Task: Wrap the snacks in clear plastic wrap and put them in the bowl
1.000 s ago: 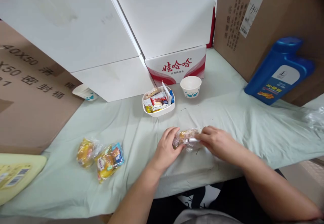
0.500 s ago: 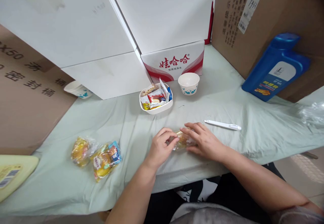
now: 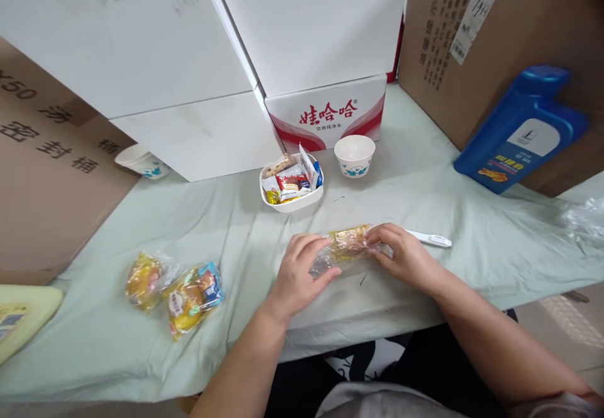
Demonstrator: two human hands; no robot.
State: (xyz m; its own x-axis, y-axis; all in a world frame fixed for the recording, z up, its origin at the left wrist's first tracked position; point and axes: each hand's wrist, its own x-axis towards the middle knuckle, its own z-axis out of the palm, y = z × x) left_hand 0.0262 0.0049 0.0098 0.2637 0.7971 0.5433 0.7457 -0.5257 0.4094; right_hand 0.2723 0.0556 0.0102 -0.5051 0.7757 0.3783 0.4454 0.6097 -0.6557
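A small bread in a clear and gold wrapper (image 3: 349,243) lies crosswise near the front of the table, between my hands. My left hand (image 3: 302,272) is curled round the loose clear left end, fingers on the far side and thumb on the near side. My right hand (image 3: 408,255) pinches the wrapper's right end. Just behind my right hand lies a white pen-like tool (image 3: 433,239), its left part hidden. Off to the left are two more wrapped breads, a yellow one (image 3: 144,279) and one with a blue packet (image 3: 192,301).
A white bowl of packaged snacks (image 3: 302,204) stands beyond my hands, beside a paper bowl (image 3: 355,157). Another paper bowl (image 3: 144,163) sits at the left by the boxes. A blue bottle (image 3: 516,131) leans against a carton (image 3: 443,46) at right. White boxes (image 3: 330,116) line the back.
The wrapped bread now shows more fully between my hands. My right hand has moved right and pinches its end. My left thumb and fingers have spread apart from a pinch.
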